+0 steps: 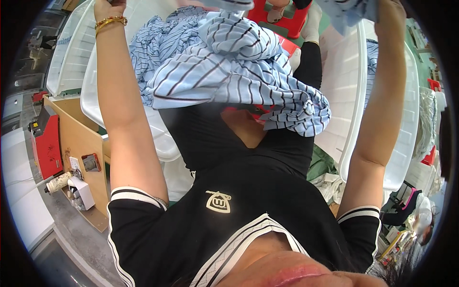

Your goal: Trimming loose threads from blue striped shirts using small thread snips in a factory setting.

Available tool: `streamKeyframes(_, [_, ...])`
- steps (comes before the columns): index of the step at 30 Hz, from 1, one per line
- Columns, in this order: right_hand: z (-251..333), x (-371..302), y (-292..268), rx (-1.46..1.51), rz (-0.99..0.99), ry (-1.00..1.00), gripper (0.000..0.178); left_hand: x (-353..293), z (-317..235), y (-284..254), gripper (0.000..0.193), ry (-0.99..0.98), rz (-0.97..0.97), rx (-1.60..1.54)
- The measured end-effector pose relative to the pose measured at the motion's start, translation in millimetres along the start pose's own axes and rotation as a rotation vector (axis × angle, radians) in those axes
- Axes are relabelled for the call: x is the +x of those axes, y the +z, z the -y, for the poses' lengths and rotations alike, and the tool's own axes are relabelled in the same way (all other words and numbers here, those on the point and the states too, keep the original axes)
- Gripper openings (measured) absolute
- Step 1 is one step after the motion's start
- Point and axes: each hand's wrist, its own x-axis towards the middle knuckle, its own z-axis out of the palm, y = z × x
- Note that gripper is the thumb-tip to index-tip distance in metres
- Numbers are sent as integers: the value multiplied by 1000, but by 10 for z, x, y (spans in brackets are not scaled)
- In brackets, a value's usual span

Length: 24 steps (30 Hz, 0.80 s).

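Observation:
Both my arms reach up to the top of the head view. At the top left edge, my left hand (pixel 110 8) has its fingers curled, and the frame edge cuts off what they hold, if anything. My right hand (pixel 389 12), partly cut off at the top right, grips a light blue striped cloth piece (pixel 351 13). More blue cloth (pixel 224 4) shows at the top middle; whether it joins that piece I cannot tell. Across my lap lies a bunched blue garment fabric (pixel 205 74) with dark stripes, its twisted end (pixel 308 112) hanging over my right thigh.
A white plastic bin (pixel 91 91) at left holds a heap of striped cloth (pixel 150 45). Another white bin (pixel 342 86) stands at right. A red plastic stool (pixel 260 16) is ahead. A wooden stand (pixel 76 119) and a red machine (pixel 48 143) are at far left.

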Motion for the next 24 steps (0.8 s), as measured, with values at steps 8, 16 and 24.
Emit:
streamKeyframes(8, [-1432,-1309,-64,-685,680,200,36,-891,2012,122,69,220,-29,1846])
streamKeyframes(16, [-1667,-1832,-114,-414,489,370,23,-1340,2873,2007,114,0,1008,1905])
streamKeyframes(24, [-1981,-2203,-235,-364,403,523,34,-1245,3264,2086,61,2,998,1921])
